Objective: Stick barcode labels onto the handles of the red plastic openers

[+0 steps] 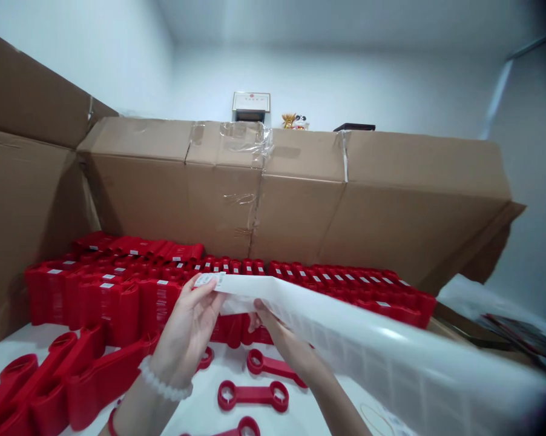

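Observation:
A long white label strip [368, 339] runs from the lower right up to the middle, its backing marked with a grid of label shapes. My left hand [194, 324] pinches the strip's far end, where a small printed white label [209, 279] shows at the fingertips. Below the strip, my right hand [284, 342] has its fingers bent against the underside; the strip partly covers them. Under both hands lie several red pieces with a ring-like roll at each end, one [253, 395] flat on the white table [209, 418].
Red rolled bundles [107, 306] with white labels stand in stacked rows across the back. Larger red rolls [86, 378] lie at the lower left. Tall cardboard walls [300, 212] enclose the table's back and left. A thin loop [375, 418] lies at the lower right.

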Available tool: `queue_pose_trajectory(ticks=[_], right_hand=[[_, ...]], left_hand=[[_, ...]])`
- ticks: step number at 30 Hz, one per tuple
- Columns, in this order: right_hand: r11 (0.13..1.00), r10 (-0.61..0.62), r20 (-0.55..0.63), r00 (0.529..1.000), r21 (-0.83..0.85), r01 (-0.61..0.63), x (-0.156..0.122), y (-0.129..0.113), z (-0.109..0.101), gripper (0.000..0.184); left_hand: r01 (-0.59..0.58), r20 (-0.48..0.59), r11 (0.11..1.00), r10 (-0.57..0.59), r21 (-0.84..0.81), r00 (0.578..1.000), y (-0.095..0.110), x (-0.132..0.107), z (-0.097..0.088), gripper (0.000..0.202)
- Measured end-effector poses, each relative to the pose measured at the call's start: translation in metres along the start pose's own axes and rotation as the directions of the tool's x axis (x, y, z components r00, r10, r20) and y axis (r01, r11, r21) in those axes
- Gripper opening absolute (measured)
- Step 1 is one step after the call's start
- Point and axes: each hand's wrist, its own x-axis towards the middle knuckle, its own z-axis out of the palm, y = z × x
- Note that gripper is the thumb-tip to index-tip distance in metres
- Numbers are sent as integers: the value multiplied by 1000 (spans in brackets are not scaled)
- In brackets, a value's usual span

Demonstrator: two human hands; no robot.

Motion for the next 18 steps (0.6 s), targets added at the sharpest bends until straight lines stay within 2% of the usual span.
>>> queue_pose_trajectory(ticks=[2,5,8,10,13,14,15,18], right_hand=[[999,47,-41,998,19,-46,1,2,-5,57],[996,47,-60,997,81,-42,1,-7,-18,56],[981,24,10,1000,194,-25,-3,-20,-32,49],[970,33,43,999,240,-42,-6,-24,-40,47],[965,62,36,997,252,-69,-9,-25,-45,48],[962,55,32,998,265,-61,-9,-25,-45,46],[959,35,34,999,281,-44,-10,-25,-44,42],[940,-19,54,998,342,-1,-10,-31,-40,36]], left_hand=[[28,65,989,-38,146,997,-2,4,-6,13],[65,162,919,-137,389,977,-2,10,-16,22],[-22,265,830,-153,557,952,-1,13,-20,28],[-30,342,807,-217,590,914,-2,11,-18,25],[62,430,824,-355,563,830,-6,4,-13,25],[57,441,830,-351,555,826,-8,2,-11,27],[18,437,829,-313,559,843,-10,-1,-10,28],[-184,410,754,-122,630,904,-16,-7,-9,26]])
